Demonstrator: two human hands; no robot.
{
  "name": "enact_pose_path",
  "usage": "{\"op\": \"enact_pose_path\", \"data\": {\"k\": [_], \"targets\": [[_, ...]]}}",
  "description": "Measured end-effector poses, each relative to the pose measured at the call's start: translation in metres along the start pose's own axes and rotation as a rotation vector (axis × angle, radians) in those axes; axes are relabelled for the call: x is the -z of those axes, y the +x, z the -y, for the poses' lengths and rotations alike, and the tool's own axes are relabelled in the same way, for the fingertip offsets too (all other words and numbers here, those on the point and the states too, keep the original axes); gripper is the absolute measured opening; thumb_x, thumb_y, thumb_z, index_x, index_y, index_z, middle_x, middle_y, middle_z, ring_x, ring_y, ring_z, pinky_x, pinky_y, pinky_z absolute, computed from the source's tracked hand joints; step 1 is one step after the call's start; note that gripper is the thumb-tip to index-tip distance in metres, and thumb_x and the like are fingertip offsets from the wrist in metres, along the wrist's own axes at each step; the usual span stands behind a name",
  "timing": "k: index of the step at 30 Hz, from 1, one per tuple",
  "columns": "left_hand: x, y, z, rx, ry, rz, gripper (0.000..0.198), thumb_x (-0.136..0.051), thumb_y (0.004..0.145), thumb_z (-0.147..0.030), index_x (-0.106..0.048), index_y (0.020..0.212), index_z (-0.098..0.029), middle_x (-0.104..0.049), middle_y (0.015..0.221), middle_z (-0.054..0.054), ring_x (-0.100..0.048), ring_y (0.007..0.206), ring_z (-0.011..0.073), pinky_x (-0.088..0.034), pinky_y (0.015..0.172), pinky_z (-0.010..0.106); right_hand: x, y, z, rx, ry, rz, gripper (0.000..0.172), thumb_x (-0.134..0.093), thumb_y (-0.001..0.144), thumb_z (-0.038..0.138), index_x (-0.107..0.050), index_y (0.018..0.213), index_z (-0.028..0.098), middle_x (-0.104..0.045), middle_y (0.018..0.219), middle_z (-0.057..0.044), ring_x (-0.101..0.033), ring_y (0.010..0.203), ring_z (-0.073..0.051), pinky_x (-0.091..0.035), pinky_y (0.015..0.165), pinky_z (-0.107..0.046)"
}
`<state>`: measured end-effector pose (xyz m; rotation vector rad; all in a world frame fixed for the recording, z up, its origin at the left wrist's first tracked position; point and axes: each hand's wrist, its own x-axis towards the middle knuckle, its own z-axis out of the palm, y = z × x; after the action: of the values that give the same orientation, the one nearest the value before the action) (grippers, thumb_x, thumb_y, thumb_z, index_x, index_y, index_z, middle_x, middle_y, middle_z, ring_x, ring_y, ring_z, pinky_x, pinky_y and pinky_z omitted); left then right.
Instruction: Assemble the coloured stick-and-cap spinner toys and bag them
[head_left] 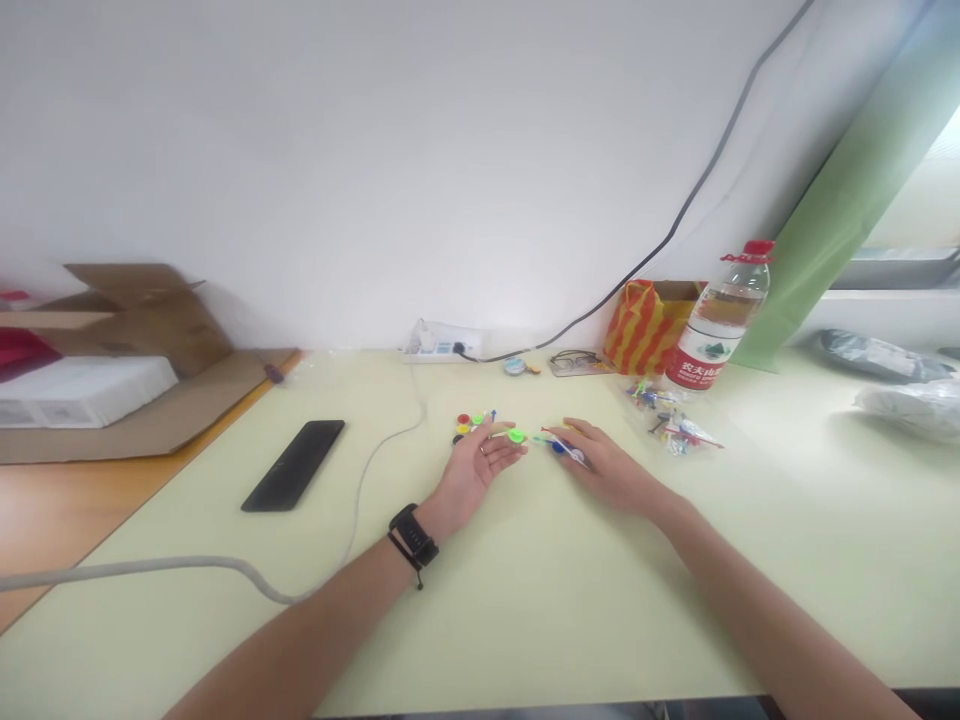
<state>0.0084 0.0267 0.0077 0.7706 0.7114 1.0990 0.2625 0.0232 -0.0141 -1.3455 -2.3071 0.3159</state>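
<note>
My left hand [471, 470] rests palm inward near the middle of the table [480, 620], its fingers wrapped toward a small green disc [516, 436] at the fingertips. Red [463, 419] and yellow [463, 429] discs and other small coloured pieces lie just behind its thumb. To the right, my right hand [604, 465] is over several small plastic pieces, among them a blue disc [557, 447] and a thin white stick with a red end [564, 446]. Whether its fingers grip any of these is too small to tell.
A black phone [294, 467] and a grey cable [364, 470] lie left. Behind are a power strip [442, 345] and glasses [576, 361]. At right stand a large bottle [718, 325] and striped bag [646, 325], near a clear bag of coloured pieces [679, 430]. An open carton [165, 380] is far left.
</note>
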Motion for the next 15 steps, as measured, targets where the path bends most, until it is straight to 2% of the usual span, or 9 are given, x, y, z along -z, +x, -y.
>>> {"op": "enact_pose_path", "data": {"k": [4, 8, 13, 15], "targets": [[0.0, 0.0, 0.005, -0.068, 0.158, -0.062, 0.036, -0.085, 0.077, -0.03, -0.069, 0.104, -0.013, -0.077, 0.106, 0.012, -0.075, 0.096, 0.0225, -0.052, 0.104, 0.04, 0.003, 0.002, 0.012, 0.056, 0.181, 0.001, 0.044, -0.053, 0.099, 0.033, -0.053, 0.143, 0.031, -0.06, 0.141, -0.009, -0.059, 0.126, -0.026, -0.049, 0.106, -0.045], [0.0, 0.001, 0.008, -0.16, 0.326, -0.079, 0.034, -0.083, 0.079, -0.032, -0.068, 0.103, -0.014, -0.077, 0.103, 0.011, -0.075, 0.087, 0.021, -0.056, 0.096, 0.04, 0.009, 0.002, 0.021, 0.013, 0.341, 0.06, 0.038, -0.059, 0.093, 0.028, -0.063, 0.131, 0.029, -0.068, 0.13, -0.007, -0.068, 0.11, -0.025, -0.057, 0.094, -0.039], [0.004, 0.001, 0.014, -0.351, 0.602, -0.078, 0.029, -0.073, 0.087, -0.036, -0.068, 0.107, -0.016, -0.075, 0.098, 0.008, -0.074, 0.088, 0.0219, -0.059, 0.086, 0.037, 0.016, 0.001, 0.028, 0.013, 0.482, 0.21, 0.039, -0.065, 0.087, 0.028, -0.07, 0.125, 0.034, -0.069, 0.132, -0.001, -0.067, 0.116, -0.028, -0.056, 0.098, -0.04], [0.006, -0.001, 0.015, -0.431, 0.805, -0.039, 0.029, -0.067, 0.092, -0.037, -0.068, 0.113, -0.017, -0.074, 0.103, 0.009, -0.072, 0.092, 0.0227, -0.058, 0.086, 0.038, 0.019, 0.0, 0.028, 0.02, 0.48, 0.209, 0.044, -0.071, 0.084, 0.032, -0.068, 0.127, 0.034, -0.069, 0.132, -0.001, -0.065, 0.12, -0.029, -0.053, 0.103, -0.042]]}}
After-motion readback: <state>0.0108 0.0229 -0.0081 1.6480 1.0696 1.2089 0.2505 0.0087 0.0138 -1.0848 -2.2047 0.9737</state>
